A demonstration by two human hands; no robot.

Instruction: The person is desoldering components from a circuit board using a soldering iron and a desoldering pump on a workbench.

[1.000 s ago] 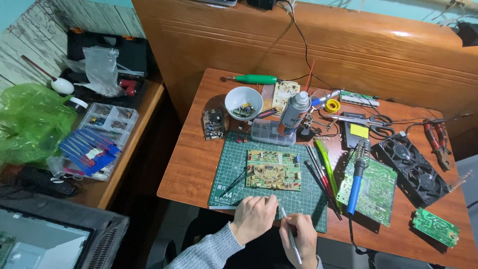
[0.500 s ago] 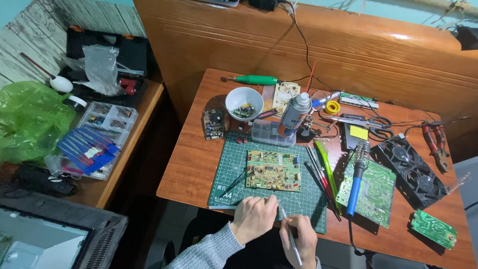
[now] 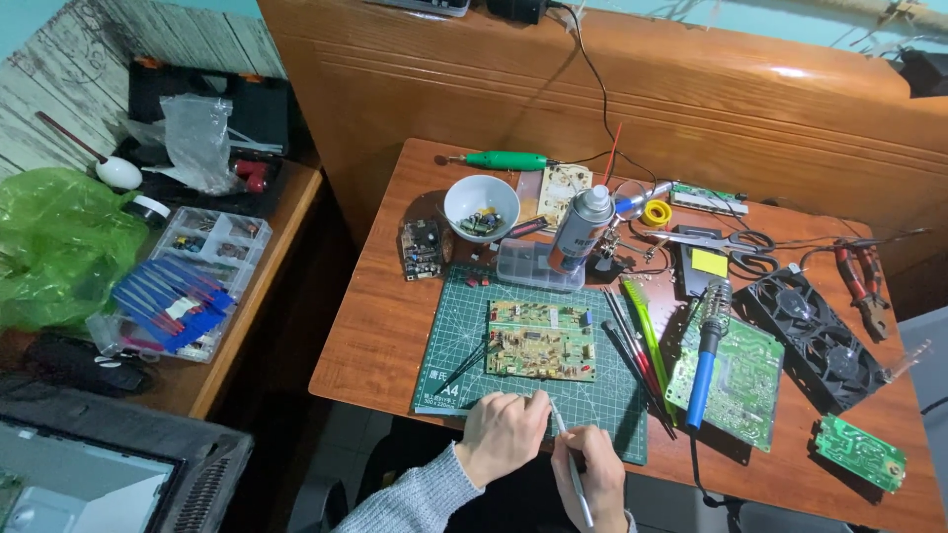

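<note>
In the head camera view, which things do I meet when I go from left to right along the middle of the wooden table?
Small dark circuit module → yellow-green circuit board on the green cutting mat → green-handled tool → blue-handled soldering iron → black twin fan unit → red-handled pliers.

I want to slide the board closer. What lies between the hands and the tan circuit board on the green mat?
In the head view, only bare green cutting mat separates the left hand and right hand from the tan circuit board.
</note>
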